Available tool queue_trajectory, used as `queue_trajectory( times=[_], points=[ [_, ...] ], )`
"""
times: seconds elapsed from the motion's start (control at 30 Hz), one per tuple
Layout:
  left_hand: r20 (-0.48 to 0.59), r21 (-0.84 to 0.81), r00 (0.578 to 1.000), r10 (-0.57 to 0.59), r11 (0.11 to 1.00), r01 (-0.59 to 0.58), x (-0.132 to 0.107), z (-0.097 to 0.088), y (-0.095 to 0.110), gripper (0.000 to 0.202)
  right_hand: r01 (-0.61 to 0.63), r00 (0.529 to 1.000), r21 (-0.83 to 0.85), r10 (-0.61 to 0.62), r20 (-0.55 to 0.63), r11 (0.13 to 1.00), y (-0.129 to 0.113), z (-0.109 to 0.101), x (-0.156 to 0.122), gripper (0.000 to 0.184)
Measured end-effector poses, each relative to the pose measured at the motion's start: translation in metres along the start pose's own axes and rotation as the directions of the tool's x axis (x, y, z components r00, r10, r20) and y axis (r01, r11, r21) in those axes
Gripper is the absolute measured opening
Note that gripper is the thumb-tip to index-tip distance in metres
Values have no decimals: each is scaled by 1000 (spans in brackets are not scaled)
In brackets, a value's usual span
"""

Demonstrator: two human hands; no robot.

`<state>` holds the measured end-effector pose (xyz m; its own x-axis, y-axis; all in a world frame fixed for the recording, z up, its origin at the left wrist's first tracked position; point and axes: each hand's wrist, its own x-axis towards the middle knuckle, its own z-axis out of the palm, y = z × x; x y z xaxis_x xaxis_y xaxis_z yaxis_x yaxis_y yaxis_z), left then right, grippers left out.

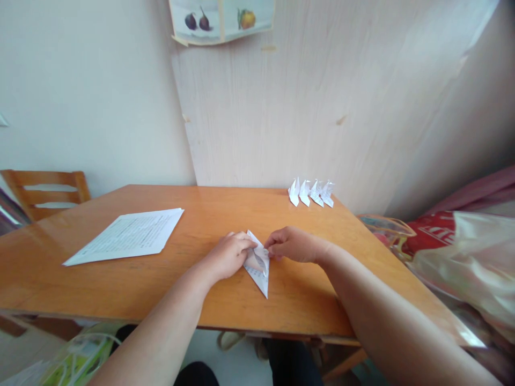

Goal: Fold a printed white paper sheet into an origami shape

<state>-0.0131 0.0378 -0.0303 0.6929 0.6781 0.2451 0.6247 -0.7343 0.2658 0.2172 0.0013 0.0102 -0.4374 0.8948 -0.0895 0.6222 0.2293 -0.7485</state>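
Observation:
A partly folded sheet of printed white paper [258,271] lies on the wooden table in front of me, one pointed corner toward me and another pointing away. My left hand [233,253] rests on its left side, fingers pressing the paper down. At the right edge, my right hand [287,245] pinches a raised flap between thumb and fingers. The middle of the paper bulges open a little between the hands. Farther back at the right stand several folded paper figures [304,193] in a row.
A stack of printed sheets [131,233] lies on the left of the table [217,209]. A wooden chair [52,187] stands beyond the left end. Plastic bags [462,257] sit off the right edge, and another bag [80,356] is below the front edge at left.

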Motion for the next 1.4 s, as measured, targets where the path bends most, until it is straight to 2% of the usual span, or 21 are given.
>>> queue_trajectory(
  times=[0.1, 0.3, 0.47, 0.7, 0.97, 1.1, 1.23, 1.27, 1.4],
  points=[
    [2, -43, 1000, -30, 999, 30, -3, 0, -1, 36, 49, 998, -110, -54, -42, 993, 1, 5, 3, 20],
    [54, -61, 997, -57, 996, 60, -7, -7, 4, 37, 159, 987, -242, -157, 30, 957, 3, 11, 4, 20],
    [83, -46, 995, -60, 997, 64, -9, -8, 5, 39, 160, 987, -296, -160, 24, 942, -2, 11, 0, 18],
    [67, -41, 997, -31, 999, 34, -9, -5, 3, 37, 136, 989, -268, -144, -12, 954, -13, 11, -10, 15],
    [39, -42, 999, -11, 999, 13, -8, -2, 1, 32, 149, 986, -90, -155, -59, 985, -25, 11, -17, 11],
    [43, -37, 999, 0, 999, 1, -7, -1, 1, 32, 129, 986, -161, -143, -83, 979, -39, 13, -25, 11],
    [32, -16, 999, 11, 1000, -11, -6, 4, -2, 36, 44, 972, -252, -99, -211, 967, -51, 29, -45, 11],
    [31, -10, 1000, 2, 1000, -1, -5, 6, -3, 36, 2, 948, -275, -89, -305, 961, -52, 37, -51, 11],
    [39, 0, 999, -15, 1000, 15, -4, 7, -3, 37, -50, 883, -265, -81, -463, 963, -46, 67, -72, 12]
  ],
)
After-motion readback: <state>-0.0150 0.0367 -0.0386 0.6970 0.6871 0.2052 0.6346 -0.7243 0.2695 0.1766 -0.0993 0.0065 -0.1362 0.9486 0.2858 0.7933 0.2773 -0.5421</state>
